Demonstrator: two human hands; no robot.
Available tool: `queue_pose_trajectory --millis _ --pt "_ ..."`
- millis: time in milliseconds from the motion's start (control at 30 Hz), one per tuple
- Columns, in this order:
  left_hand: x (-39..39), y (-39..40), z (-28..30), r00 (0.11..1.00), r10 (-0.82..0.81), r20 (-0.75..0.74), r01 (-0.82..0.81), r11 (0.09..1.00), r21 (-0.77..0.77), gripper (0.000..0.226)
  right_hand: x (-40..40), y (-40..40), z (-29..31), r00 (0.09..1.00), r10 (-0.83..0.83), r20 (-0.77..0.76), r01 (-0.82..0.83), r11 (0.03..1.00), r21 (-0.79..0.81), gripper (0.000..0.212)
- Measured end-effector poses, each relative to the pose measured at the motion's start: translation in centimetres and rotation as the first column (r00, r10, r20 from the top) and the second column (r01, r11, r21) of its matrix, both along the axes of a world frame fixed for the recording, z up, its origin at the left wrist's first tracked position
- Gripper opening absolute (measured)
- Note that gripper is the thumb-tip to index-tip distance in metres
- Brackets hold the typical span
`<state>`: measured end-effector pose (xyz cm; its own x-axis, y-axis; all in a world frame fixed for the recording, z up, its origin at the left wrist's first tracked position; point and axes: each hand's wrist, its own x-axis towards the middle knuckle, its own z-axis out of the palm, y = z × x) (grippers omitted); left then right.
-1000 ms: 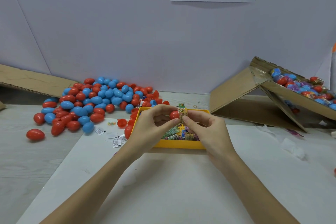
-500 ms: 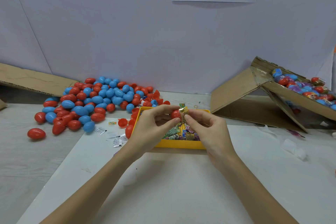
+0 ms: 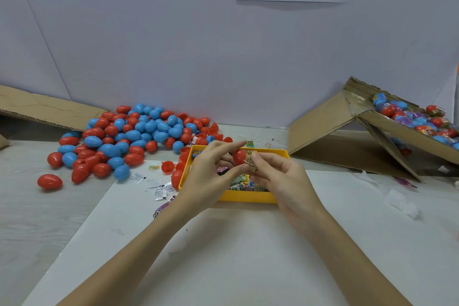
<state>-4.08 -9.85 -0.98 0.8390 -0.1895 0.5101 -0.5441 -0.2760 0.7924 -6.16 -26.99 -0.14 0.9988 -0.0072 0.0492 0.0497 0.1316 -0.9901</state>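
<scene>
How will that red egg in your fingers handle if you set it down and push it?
The red egg is smooth and rounded, so it would likely roll, curving off line. Its glossy plastic looks slippery, and probably light, since the left hand and right hand hold it by fingertips.

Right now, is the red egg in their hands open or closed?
Open: the left hand holds only a red egg half, and a printed packet pinched by the right hand sticks out of it.
</scene>
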Motion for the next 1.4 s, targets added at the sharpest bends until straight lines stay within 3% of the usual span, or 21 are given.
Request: queue_pose_trajectory --millis 133,233,400,600,733,867,1033,1133,1400 --pt "-0.3 -0.3 0.0 0.998 -0.002 0.067 0.003 1.0 -0.024 0.044 -0.2 0.1 0.1 1.0 -0.007 -0.018 0.008 0.999 0.052 0.033" --pt "-0.5 -0.3 0.2 0.992 0.003 0.127 0.001 1.0 -0.03 0.041 -0.4 0.0 0.5 0.997 0.052 -0.062 -0.039 0.981 0.19 0.036" --pt "-0.6 -0.3 0.4 0.979 -0.012 0.204 -0.002 0.998 0.069 0.034 -0.8 0.2 1.6 0.962 0.201 -0.185 -0.092 0.876 0.474 0.033" --pt "-0.9 -0.6 -0.1 0.982 -0.017 0.188 -0.006 0.992 0.123 0.035 -1.3 0.9 2.0 0.889 0.341 -0.307 -0.064 0.755 0.653 0.026" --pt "-0.8 -0.3 0.0 0.965 0.015 0.263 -0.047 0.992 0.117 0.034 -1.5 1.3 2.0 0.852 0.388 -0.352 -0.068 0.748 0.661 0.016" --pt "-0.6 -0.2 -0.1 0.947 0.07 0.313 -0.107 0.989 0.104 0.029 -1.7 1.6 2.0 0.835 0.394 -0.384 -0.042 0.741 0.67 0.021" --pt "-0.5 -0.4 -0.1 0.989 0.016 0.148 -0.005 0.997 -0.071 0.028 -1.6 1.2 2.3 0.852 0.347 -0.392 -0.019 0.769 0.639 0.039" --pt "-0.6 -0.5 -0.1 0.992 -0.016 0.129 0.029 0.995 -0.098 0.029 -1.6 1.2 2.3 0.866 0.326 -0.379 -0.009 0.768 0.64 0.045" --pt "-0.8 -0.5 0.0 0.989 0.003 0.148 0.009 0.996 -0.084 0.03 -1.5 1.7 1.7 0.897 0.302 -0.324 -0.028 0.769 0.638 0.023"
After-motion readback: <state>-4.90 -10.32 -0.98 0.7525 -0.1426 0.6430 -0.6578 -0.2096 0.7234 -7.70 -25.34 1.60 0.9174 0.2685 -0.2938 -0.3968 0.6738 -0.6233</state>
